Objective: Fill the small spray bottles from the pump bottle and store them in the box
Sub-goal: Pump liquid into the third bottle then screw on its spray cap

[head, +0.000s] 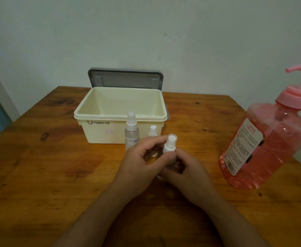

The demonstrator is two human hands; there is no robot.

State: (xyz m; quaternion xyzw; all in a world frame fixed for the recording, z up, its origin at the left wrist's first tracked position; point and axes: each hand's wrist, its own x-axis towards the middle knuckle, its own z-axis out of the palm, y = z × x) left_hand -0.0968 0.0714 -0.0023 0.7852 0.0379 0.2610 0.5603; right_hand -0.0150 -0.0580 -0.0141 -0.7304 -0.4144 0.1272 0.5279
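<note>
Spray bottle is held upright over the table, pinched at its neck by the left hand and gripped below by the right hand. Just behind are stood a tall bottle and a short bottle, before the open box. The pump bottle is set well to the right.

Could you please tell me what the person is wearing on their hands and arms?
Nothing visible: the left hand and right hand are bare, without gloves, rings, watch or bracelet, and no sleeve shows anywhere up to the picture's lower edge.
</note>
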